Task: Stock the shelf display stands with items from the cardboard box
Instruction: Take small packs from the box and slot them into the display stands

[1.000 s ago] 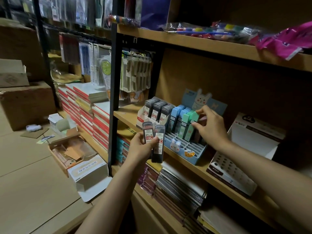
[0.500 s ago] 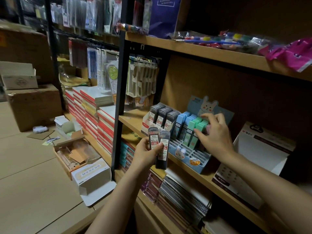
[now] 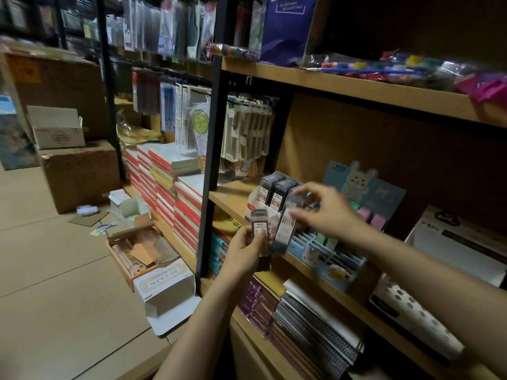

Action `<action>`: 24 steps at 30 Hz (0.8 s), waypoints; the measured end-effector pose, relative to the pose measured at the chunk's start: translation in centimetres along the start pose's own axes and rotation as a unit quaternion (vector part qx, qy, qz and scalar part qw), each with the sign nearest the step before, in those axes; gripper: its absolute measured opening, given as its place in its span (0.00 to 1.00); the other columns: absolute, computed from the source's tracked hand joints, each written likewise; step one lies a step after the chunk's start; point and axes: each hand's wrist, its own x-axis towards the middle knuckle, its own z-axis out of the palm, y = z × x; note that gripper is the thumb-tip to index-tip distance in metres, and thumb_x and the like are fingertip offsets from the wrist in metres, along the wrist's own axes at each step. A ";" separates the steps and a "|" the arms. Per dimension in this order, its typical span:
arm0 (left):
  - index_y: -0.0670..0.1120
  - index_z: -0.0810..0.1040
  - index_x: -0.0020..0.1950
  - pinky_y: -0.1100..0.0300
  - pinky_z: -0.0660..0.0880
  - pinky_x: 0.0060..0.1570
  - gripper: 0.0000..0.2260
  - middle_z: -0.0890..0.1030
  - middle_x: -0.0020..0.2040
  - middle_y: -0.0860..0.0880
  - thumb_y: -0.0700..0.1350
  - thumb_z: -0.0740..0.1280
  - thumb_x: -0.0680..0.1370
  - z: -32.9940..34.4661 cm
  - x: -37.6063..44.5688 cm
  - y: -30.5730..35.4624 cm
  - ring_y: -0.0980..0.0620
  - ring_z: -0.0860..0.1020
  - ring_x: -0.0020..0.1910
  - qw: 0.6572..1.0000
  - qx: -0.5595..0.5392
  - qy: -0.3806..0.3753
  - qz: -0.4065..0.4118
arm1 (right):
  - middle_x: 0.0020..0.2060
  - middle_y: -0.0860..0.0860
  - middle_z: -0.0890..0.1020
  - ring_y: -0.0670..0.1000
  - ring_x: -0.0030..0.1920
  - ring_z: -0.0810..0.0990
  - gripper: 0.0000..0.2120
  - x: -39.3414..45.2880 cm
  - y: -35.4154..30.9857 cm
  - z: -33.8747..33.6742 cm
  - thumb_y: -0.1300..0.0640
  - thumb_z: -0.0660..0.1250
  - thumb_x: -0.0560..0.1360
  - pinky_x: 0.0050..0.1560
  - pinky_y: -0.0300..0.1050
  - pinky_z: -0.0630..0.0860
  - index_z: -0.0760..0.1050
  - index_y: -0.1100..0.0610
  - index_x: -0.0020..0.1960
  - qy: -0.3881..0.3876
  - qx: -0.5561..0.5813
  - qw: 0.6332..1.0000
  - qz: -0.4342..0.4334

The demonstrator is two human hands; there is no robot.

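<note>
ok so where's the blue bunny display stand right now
In the head view, the blue bunny display stand sits on the middle wooden shelf, right of centre, between the white stand of dark cases and a white box.

The wooden shelf (image 3: 230, 197) carries a blue slotted cardboard display stand with a rabbit backboard (image 3: 329, 259), a white tray of dark lead cases (image 3: 270, 193) just left of it, and a white printed box (image 3: 452, 250) to its right. On the brown floor (image 3: 55, 270) lie an open cardboard box (image 3: 137, 249) and a white carton (image 3: 164, 283) touching it.
</note>
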 end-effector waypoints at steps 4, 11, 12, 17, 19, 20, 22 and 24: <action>0.47 0.73 0.58 0.52 0.78 0.50 0.07 0.80 0.53 0.41 0.43 0.58 0.83 -1.0 0.6 0.1 0.48 0.80 0.47 0.997 -0.068 0.048 -0.002 | 0.43 0.42 0.80 0.38 0.43 0.79 0.11 3.5 -0.7 -2.4 0.56 0.75 0.72 0.40 0.33 0.74 0.75 0.50 0.50 0.162 0.009 0.986 -0.045; 0.46 0.74 0.59 0.54 0.79 0.47 0.08 0.80 0.54 0.42 0.43 0.60 0.82 -1.4 1.2 -0.4 0.47 0.81 0.49 0.995 -0.072 0.063 -0.001 | 0.44 0.52 0.80 0.53 0.45 0.79 0.08 5.9 0.2 -0.1 0.60 0.73 0.72 0.46 0.53 0.79 0.74 0.57 0.47 0.139 -0.121 0.982 -0.051; 0.46 0.74 0.59 0.54 0.79 0.49 0.08 0.80 0.54 0.42 0.43 0.60 0.82 -1.5 1.2 -0.5 0.47 0.81 0.50 0.996 -0.070 0.064 -0.002 | 0.44 0.52 0.80 0.53 0.45 0.79 0.08 6.0 0.4 0.1 0.59 0.73 0.71 0.46 0.54 0.79 0.75 0.57 0.46 0.134 -0.137 0.980 -0.043; 0.46 0.74 0.59 0.55 0.80 0.47 0.08 0.80 0.53 0.42 0.43 0.59 0.82 -1.7 1.5 -0.9 0.48 0.81 0.48 0.996 -0.057 0.070 -0.005 | 0.45 0.50 0.81 0.53 0.48 0.80 0.10 6.0 1.0 0.4 0.52 0.76 0.69 0.46 0.49 0.78 0.80 0.53 0.46 0.113 -0.253 0.960 -0.025; 0.45 0.73 0.60 0.57 0.80 0.45 0.08 0.80 0.53 0.42 0.43 0.59 0.83 -1.7 1.6 -1.0 0.49 0.82 0.47 0.996 -0.055 0.074 -0.008 | 0.46 0.49 0.80 0.53 0.49 0.78 0.13 5.9 1.2 0.7 0.47 0.77 0.68 0.45 0.45 0.72 0.81 0.52 0.48 0.114 -0.297 0.948 -0.030; 0.44 0.73 0.61 0.57 0.80 0.44 0.09 0.80 0.53 0.41 0.43 0.60 0.83 -1.7 1.7 -1.1 0.48 0.82 0.46 0.996 -0.053 0.074 -0.009 | 0.47 0.49 0.78 0.53 0.49 0.78 0.14 5.9 1.2 0.8 0.46 0.77 0.67 0.46 0.45 0.71 0.82 0.51 0.49 0.112 -0.313 0.942 -0.034; 0.44 0.74 0.61 0.57 0.80 0.44 0.09 0.81 0.53 0.41 0.43 0.60 0.82 -1.5 1.8 -1.2 0.47 0.82 0.47 0.996 -0.047 0.073 -0.011 | 0.48 0.49 0.76 0.53 0.51 0.76 0.17 5.7 1.2 1.3 0.44 0.77 0.67 0.50 0.49 0.71 0.83 0.51 0.51 0.098 -0.341 0.934 -0.041; 0.45 0.74 0.61 0.57 0.80 0.44 0.09 0.81 0.52 0.42 0.43 0.61 0.82 -1.3 1.7 -1.2 0.48 0.83 0.47 0.996 -0.040 0.077 -0.009 | 0.49 0.49 0.74 0.53 0.52 0.75 0.17 5.5 1.3 1.5 0.44 0.76 0.69 0.56 0.52 0.71 0.83 0.51 0.54 0.085 -0.367 0.925 -0.053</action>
